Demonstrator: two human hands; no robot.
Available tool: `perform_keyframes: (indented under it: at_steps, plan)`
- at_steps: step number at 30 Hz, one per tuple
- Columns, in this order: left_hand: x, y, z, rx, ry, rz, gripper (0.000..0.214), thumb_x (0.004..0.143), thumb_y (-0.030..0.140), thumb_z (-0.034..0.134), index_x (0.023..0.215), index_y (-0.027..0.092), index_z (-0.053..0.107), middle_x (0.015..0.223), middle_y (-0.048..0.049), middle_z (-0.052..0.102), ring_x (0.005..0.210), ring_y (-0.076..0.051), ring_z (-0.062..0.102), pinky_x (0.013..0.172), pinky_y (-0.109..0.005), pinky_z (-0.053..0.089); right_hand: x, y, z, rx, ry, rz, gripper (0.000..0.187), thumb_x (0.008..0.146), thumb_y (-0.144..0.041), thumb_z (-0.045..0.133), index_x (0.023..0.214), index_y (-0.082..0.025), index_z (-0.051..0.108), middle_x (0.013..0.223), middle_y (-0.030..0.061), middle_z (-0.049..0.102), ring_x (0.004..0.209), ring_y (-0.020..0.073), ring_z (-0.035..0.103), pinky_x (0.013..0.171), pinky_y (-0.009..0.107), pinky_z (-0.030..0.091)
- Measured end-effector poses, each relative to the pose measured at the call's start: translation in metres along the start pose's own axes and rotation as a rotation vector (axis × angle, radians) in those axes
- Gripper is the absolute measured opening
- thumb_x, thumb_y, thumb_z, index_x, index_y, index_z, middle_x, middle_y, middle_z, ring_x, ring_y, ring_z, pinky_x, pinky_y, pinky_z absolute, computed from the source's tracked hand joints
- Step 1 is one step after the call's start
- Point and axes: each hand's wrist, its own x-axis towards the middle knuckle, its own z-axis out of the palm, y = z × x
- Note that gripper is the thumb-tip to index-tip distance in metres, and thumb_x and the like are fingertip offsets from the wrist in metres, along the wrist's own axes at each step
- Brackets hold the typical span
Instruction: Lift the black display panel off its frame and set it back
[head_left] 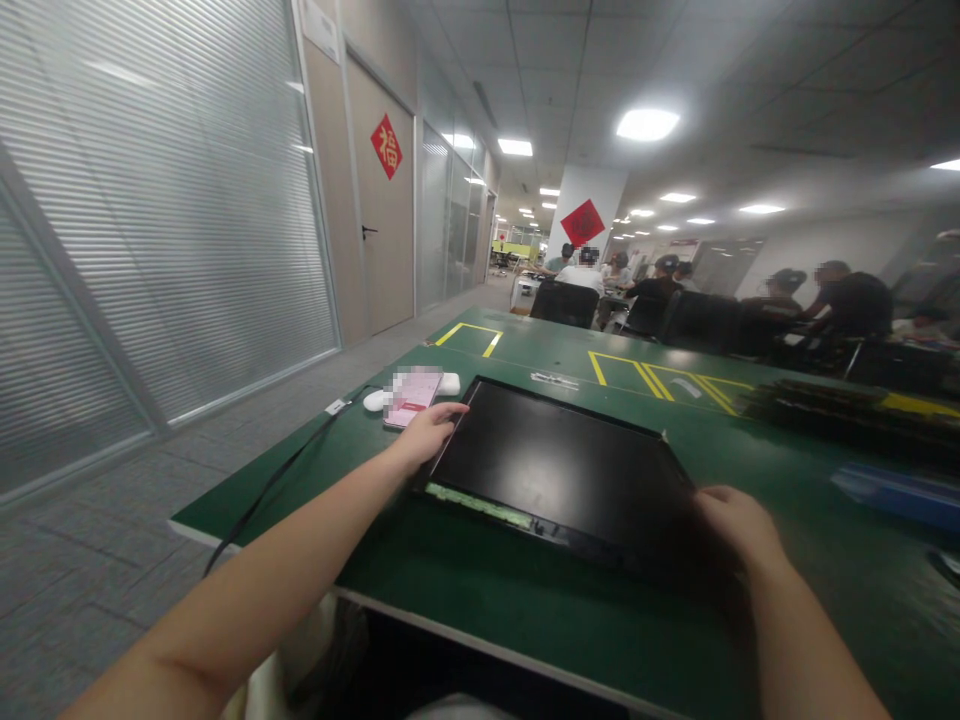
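A flat black screen panel (559, 465) lies face up, slightly tilted, over the green table (420, 560). A strip of green circuit board shows along its near left edge. My left hand (431, 436) is closed on the panel's left edge, thumb on top and the other fingers hidden beneath. At the right edge, my right hand (739, 520) grips the panel, its fingertips hidden under or behind it. Just beyond my left hand is a phone (415, 398) with a lit pink screen, beside small white objects (373, 401).
A black cable (281, 468) runs off the table's left side. Yellow tape (615, 367) marks the far part. On the right are a blurred dark stack (832, 405) and a blue object (896, 495). Several people sit beyond the table near black chairs (564, 304).
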Motion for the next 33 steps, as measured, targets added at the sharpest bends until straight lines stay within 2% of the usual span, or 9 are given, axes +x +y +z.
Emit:
perform_keyframes:
  at_steps: [2, 5, 8, 13, 17, 23, 27, 33]
  plan:
    - [-0.001, 0.005, 0.003, -0.128, 0.038, -0.062, 0.049, 0.08, 0.006, 0.053, 0.126, 0.02, 0.063, 0.135, -0.0076, 0.067, 0.113, -0.022, 0.069, 0.087, -0.033, 0.059, -0.001, -0.002, -0.001, -0.001, -0.005, 0.0, 0.033, 0.069, -0.041, 0.062, 0.092, -0.023, 0.078, 0.095, 0.0132, 0.075, 0.087, 0.0319, 0.069, 0.073, 0.04, 0.053]
    - [-0.003, 0.011, 0.005, -0.18, 0.09, -0.138, 0.047, 0.081, 0.008, 0.06, 0.126, 0.021, 0.063, 0.139, -0.0101, 0.064, 0.12, -0.026, 0.066, 0.089, -0.036, 0.06, -0.004, -0.004, -0.003, -0.016, -0.009, 0.009, 0.033, 0.07, -0.042, 0.061, 0.092, -0.023, 0.077, 0.099, 0.0129, 0.075, 0.088, 0.0315, 0.069, 0.071, 0.039, 0.053]
    - [-0.007, 0.018, 0.006, -0.335, 0.087, -0.267, 0.055, 0.082, 0.013, 0.068, 0.135, 0.02, 0.057, 0.13, -0.0122, 0.069, 0.104, -0.026, 0.073, 0.081, -0.036, 0.062, -0.005, -0.005, -0.004, -0.033, -0.028, 0.007, 0.034, 0.072, -0.041, 0.059, 0.095, -0.021, 0.075, 0.103, 0.0122, 0.075, 0.093, 0.0313, 0.069, 0.072, 0.037, 0.052]
    - [-0.013, 0.026, 0.007, -0.538, 0.044, -0.409, 0.092, 0.067, 0.008, 0.083, 0.149, 0.021, 0.044, 0.102, -0.009, 0.078, 0.071, -0.022, 0.075, 0.067, -0.035, 0.063, -0.006, -0.006, -0.003, -0.048, -0.04, -0.009, 0.035, 0.075, -0.039, 0.056, 0.099, -0.021, 0.075, 0.104, 0.0115, 0.075, 0.093, 0.031, 0.069, 0.073, 0.037, 0.052]
    - [-0.012, 0.023, 0.006, -0.614, -0.005, -0.418, 0.101, 0.062, 0.006, 0.086, 0.151, 0.018, 0.041, 0.09, -0.009, 0.078, 0.065, -0.023, 0.074, 0.063, -0.034, 0.062, -0.006, -0.007, -0.004, -0.068, -0.048, -0.012, 0.036, 0.077, -0.038, 0.054, 0.1, -0.019, 0.075, 0.105, 0.0122, 0.074, 0.095, 0.0308, 0.069, 0.074, 0.037, 0.052]
    - [-0.01, 0.016, 0.008, -0.602, -0.053, -0.388, 0.083, 0.06, 0.005, 0.085, 0.138, 0.015, 0.058, 0.081, -0.0085, 0.078, 0.063, -0.024, 0.074, 0.059, -0.033, 0.061, -0.005, -0.005, -0.002, -0.067, -0.022, -0.02, 0.035, 0.076, -0.04, 0.055, 0.097, -0.021, 0.075, 0.103, 0.012, 0.075, 0.092, 0.0311, 0.069, 0.073, 0.038, 0.053]
    - [-0.01, 0.013, 0.01, -0.555, -0.025, -0.342, 0.08, 0.058, 0.006, 0.085, 0.133, 0.016, 0.062, 0.081, -0.0063, 0.079, 0.064, -0.024, 0.074, 0.06, -0.033, 0.06, -0.004, -0.004, -0.001, -0.042, -0.026, -0.015, 0.036, 0.075, -0.042, 0.056, 0.098, -0.02, 0.075, 0.103, 0.012, 0.075, 0.092, 0.0309, 0.069, 0.073, 0.039, 0.053]
    - [-0.012, 0.012, 0.011, -0.571, -0.051, -0.284, 0.076, 0.057, 0.01, 0.086, 0.129, 0.019, 0.065, 0.089, -0.0058, 0.079, 0.069, -0.023, 0.074, 0.063, -0.032, 0.059, -0.004, -0.005, -0.002, -0.056, -0.043, -0.014, 0.038, 0.076, -0.041, 0.055, 0.1, -0.019, 0.074, 0.107, 0.0126, 0.074, 0.096, 0.0314, 0.068, 0.077, 0.039, 0.053]
